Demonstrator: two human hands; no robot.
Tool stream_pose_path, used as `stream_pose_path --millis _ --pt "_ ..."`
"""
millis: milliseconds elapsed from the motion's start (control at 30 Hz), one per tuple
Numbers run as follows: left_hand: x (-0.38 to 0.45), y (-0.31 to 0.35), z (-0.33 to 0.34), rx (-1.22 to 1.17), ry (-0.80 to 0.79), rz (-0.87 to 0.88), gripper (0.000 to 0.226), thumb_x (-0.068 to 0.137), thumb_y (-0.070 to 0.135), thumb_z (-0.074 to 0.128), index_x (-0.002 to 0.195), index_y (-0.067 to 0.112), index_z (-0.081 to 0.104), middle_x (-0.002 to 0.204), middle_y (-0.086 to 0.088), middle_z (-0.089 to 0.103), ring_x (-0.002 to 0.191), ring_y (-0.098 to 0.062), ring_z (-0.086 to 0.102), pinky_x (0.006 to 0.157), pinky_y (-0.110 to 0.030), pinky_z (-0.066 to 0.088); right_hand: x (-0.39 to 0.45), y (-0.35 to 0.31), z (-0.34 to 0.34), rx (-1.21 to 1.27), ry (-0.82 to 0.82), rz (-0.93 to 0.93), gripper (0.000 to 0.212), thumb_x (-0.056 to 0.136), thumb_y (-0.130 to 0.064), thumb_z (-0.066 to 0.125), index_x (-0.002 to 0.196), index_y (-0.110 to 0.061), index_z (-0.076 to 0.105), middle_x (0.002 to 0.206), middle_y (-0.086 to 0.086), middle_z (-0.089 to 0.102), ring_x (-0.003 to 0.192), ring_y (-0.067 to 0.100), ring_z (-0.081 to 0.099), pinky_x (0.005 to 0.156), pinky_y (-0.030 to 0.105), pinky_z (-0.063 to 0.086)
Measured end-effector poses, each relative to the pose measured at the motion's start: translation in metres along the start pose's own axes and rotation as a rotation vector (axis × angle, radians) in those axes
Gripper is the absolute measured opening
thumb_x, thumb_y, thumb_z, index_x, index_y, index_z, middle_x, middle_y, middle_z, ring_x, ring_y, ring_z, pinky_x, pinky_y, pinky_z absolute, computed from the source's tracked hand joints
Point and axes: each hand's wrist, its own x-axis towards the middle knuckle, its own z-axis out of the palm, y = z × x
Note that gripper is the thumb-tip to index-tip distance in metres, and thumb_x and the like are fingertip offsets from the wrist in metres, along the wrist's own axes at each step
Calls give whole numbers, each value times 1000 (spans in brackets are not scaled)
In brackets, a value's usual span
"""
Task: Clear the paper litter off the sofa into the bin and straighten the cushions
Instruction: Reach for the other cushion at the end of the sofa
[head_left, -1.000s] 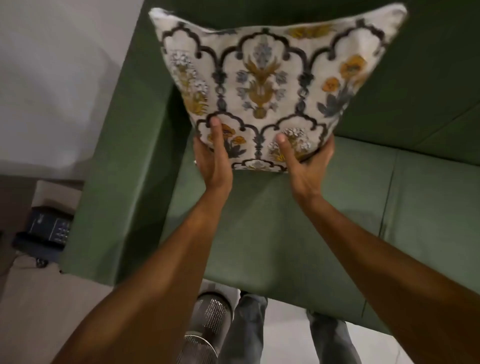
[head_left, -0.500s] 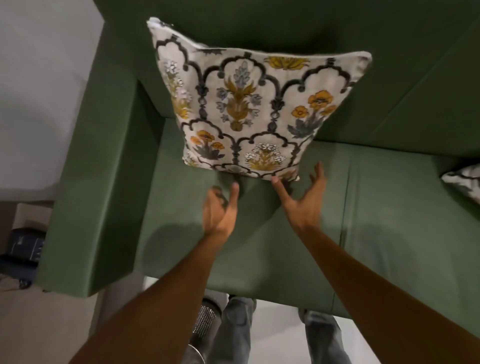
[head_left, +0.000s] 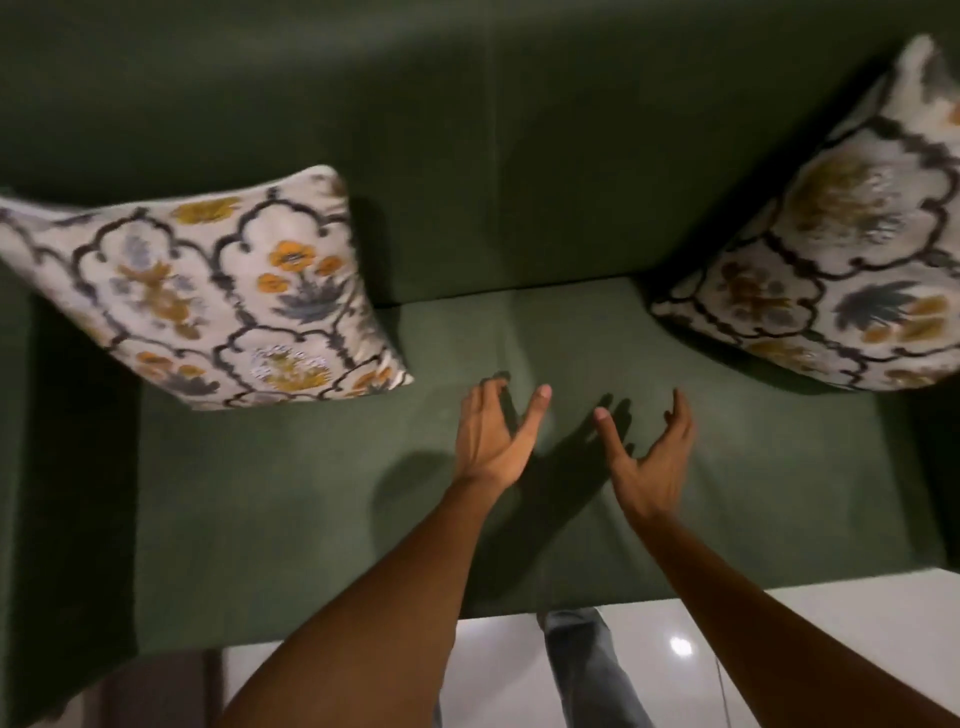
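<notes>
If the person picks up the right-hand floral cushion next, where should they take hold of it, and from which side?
Probably by its lower edge and near corner, coming from the front with a hand at each side. The right cushion leans tilted against the sofa back, so that edge faces the empty left hand and right hand. Its right part is out of frame.

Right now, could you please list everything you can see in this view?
Sofa: one, dark green, fills most of the view.
Cushions: two, white with floral print; one leaning at the left end, one at the right end.
Floor: pale, glossy, in front of the sofa.
Paper litter: none visible.
Legs: grey trousers, bottom centre.
Hands: two, open and empty, over the seat; left, right.
</notes>
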Motion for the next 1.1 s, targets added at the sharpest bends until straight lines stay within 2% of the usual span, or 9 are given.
stream_pose_path --millis 267,367,433,567,733,800,867,1033,1100 --pt "20 138 93 -44 -140 124 100 81 93 42 159 33 26 166 0 33 153 -22 28 126 -44 26 79 29 -109 312 314 188 126 76 -89 71 170 -32 8 180 0 11 164 30 25 133 58 28" --pt "34 190 126 -162 -197 108 109 74 98 45 161 41 13 172 6 20 159 -20 17 128 -47 18 114 27 -144 492 462 223 128 73 -94 65 171 -31 10 182 1 9 166 28 19 135 54 22" --pt "44 225 145 -268 -181 105 111 72 96 51 161 44 11 173 6 18 160 -21 15 130 -49 17 139 25 -165 577 513 211 123 77 -89 67 171 -32 11 182 3 9 167 28 17 136 57 21" --pt "63 271 173 -337 -130 111 114 72 93 56 163 38 15 172 2 23 159 -21 19 130 -52 19 181 25 -194 678 440 168 118 81 -74 75 171 -33 10 181 4 17 165 28 25 134 58 28" --pt "70 285 184 -315 -23 80 108 75 91 55 160 31 26 160 -1 39 150 -25 33 124 -56 28 204 9 -195 759 356 131 113 82 -62 81 169 -32 17 173 7 34 158 28 39 130 58 36" --pt "60 283 183 -304 38 55 108 73 93 53 156 28 34 153 -3 44 145 -26 38 122 -55 30 210 6 -189 846 360 114 105 85 -56 81 168 -32 22 164 1 48 147 22 53 123 51 46" --pt "49 274 176 -318 138 19 107 71 93 52 150 22 42 145 -7 50 138 -27 45 121 -53 34 210 -1 -184 881 290 105 102 84 -56 84 166 -33 28 155 -6 58 135 12 62 117 45 53" --pt "37 224 134 -408 320 -33 97 78 82 59 147 15 44 141 -10 52 134 -28 48 118 -54 39 196 -30 -154 773 95 26 106 71 -64 93 158 -27 45 152 -3 66 134 14 68 111 37 60" --pt "36 204 120 -433 311 -40 95 80 81 61 149 19 41 144 -7 52 136 -25 48 118 -54 41 188 -36 -140 727 32 3 102 74 -62 92 159 -29 45 153 -4 64 136 16 67 114 44 57"
